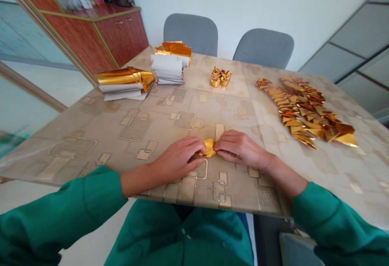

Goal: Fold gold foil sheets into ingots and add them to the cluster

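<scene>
A small piece of folded gold foil paper (209, 147) lies low over the table near its front edge, between my two hands. The fingers of my left hand (185, 152) are closed on its left end. At its right end, my right hand (238, 148) pinches it with bent fingers. Part of the paper is hidden under the fingertips of both hands. Beyond the hands, toward the back, sits a small cluster of folded gold pieces (221, 77). Many overlapping folded gold pieces (300, 110) lie in rows on the right.
A stack of white-backed foil sheets (167, 69) stands at the back left, with gold sheets on top. Beside it lies a curled gold foil bundle (121, 77). The table (100, 136) has a patterned cover. Two grey chairs (191, 33) stand behind it.
</scene>
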Tool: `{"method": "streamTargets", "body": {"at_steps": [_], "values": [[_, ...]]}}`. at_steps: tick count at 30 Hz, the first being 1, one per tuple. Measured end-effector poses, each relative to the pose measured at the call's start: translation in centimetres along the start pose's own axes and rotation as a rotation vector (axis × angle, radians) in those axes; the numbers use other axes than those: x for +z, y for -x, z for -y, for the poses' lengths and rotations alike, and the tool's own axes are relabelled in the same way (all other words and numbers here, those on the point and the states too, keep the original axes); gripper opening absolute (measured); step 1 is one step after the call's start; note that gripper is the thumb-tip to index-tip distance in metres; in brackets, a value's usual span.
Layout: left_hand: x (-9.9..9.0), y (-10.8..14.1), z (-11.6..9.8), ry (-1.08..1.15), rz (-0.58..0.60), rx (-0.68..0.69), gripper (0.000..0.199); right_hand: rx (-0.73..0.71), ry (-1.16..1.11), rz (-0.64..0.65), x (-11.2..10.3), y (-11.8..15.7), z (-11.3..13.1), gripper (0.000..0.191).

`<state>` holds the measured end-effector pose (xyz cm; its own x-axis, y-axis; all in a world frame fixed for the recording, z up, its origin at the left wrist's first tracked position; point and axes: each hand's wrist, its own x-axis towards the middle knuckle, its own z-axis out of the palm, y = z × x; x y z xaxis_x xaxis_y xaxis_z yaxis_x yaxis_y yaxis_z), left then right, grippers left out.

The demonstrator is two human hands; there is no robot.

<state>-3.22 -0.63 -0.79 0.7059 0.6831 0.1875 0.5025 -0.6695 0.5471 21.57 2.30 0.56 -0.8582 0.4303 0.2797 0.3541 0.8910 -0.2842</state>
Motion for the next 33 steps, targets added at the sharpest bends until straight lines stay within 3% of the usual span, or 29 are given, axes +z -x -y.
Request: {"method": "streamTargets", "body": {"at_steps": [8, 16, 33], "values": [[-0.8, -0.4, 1.2, 0.071, -0.065, 0.077, 0.004, 0.234, -0.281, -0.029, 0.5, -1.5, -1.6, 0.015], [-0.2, -0.1, 1.9, -0.086, -0.04, 0.228, 0.03, 0.252, -0.203, -0.084, 1.3, -2.3, -1.9, 0.011], [0.4, 0.5, 1.2, -0.359, -0.024, 0.344, 0.032, 0.363, -0.046, -0.133, 2.4, -2.1, -1.1, 0.013]]}}
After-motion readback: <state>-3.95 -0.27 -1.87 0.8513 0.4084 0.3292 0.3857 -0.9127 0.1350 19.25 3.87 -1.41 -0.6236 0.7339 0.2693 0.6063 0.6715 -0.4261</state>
